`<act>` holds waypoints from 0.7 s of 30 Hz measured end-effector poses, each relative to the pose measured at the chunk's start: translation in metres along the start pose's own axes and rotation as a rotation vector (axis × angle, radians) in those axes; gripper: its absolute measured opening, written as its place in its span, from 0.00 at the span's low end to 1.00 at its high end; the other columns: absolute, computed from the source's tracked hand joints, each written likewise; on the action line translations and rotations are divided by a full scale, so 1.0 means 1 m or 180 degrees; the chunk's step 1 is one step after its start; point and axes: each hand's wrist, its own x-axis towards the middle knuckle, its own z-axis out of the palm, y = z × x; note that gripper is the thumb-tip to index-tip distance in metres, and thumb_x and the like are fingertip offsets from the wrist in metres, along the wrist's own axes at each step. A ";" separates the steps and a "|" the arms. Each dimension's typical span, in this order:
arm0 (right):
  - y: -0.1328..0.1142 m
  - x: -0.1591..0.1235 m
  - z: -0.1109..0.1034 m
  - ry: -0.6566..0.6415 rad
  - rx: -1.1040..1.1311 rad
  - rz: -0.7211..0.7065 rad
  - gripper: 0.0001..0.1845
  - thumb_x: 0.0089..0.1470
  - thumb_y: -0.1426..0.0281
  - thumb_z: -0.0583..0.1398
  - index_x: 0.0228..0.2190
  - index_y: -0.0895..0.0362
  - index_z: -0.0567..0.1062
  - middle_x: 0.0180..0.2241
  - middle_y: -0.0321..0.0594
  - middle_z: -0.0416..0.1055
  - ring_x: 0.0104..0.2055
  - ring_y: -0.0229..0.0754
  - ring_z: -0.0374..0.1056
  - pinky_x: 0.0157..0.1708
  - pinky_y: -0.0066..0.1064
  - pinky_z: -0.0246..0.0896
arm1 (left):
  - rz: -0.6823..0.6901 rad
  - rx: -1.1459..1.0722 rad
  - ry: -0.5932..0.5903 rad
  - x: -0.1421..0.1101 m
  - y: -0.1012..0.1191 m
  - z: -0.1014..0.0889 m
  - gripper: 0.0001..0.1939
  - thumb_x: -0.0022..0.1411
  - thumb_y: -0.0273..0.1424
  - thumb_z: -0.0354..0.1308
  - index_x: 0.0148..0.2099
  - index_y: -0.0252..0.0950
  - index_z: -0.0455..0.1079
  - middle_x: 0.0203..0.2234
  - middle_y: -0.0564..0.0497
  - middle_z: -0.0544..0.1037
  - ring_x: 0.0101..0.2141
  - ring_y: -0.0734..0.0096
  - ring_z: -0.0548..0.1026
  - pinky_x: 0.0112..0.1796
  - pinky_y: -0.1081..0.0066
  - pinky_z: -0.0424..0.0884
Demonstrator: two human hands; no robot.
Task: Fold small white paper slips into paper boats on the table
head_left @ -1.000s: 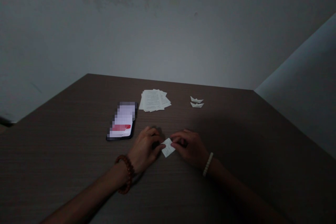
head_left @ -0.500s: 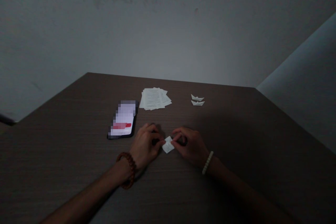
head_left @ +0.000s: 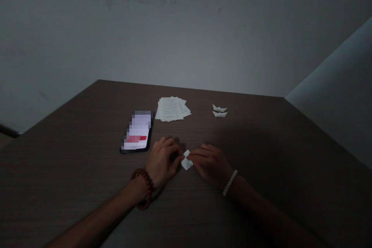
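A small folded piece of white paper (head_left: 186,163) with print on it is held between my two hands, low over the table. My left hand (head_left: 163,159) pinches its left corner between thumb and fingers; a brown beaded bracelet circles that wrist. On the opposite corner, my right hand (head_left: 210,162) is closed with thumb and fingertips together, and a pale beaded bracelet sits on its wrist. The fingers cover both side corners of the paper, so its folds there are hidden.
Beyond my left hand lies a phone (head_left: 138,131) with a lit, blurred screen. A loose stack of printed paper sheets (head_left: 171,109) is behind it. Two small folded paper boats (head_left: 220,114) sit further right on the brown table (head_left: 87,124), which meets a stained wall (head_left: 186,46).
My right fingers have closed together more over the paper's right corner. Less of the paper shows between the hands. The phone, stack and boats keep their places on the table.
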 end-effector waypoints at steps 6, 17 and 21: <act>-0.001 -0.002 -0.003 -0.0101 -0.0609 -0.0301 0.09 0.57 0.75 0.58 0.39 0.52 0.74 0.37 0.36 0.73 0.36 0.40 0.62 0.35 0.33 0.52 | 0.0077 0.0138 -0.0083 0.000 -0.001 -0.003 0.05 0.58 0.29 0.59 0.31 0.40 0.76 0.32 0.50 0.74 0.39 0.60 0.65 0.38 0.63 0.61; -0.017 -0.017 -0.016 -0.0676 -0.0923 -0.0478 0.25 0.52 0.75 0.58 0.53 0.51 0.65 0.56 0.42 0.61 0.44 0.47 0.58 0.41 0.39 0.54 | 0.0116 0.0179 -0.0118 0.000 -0.007 -0.006 0.07 0.58 0.27 0.58 0.34 0.41 0.77 0.33 0.49 0.71 0.38 0.61 0.65 0.38 0.62 0.62; -0.021 -0.017 -0.018 -0.0847 -0.0759 -0.0298 0.27 0.50 0.74 0.59 0.53 0.52 0.65 0.59 0.43 0.58 0.45 0.49 0.57 0.43 0.41 0.53 | 0.0133 0.0162 -0.0060 -0.001 -0.010 -0.004 0.06 0.58 0.28 0.58 0.34 0.41 0.77 0.33 0.48 0.71 0.38 0.61 0.65 0.38 0.62 0.63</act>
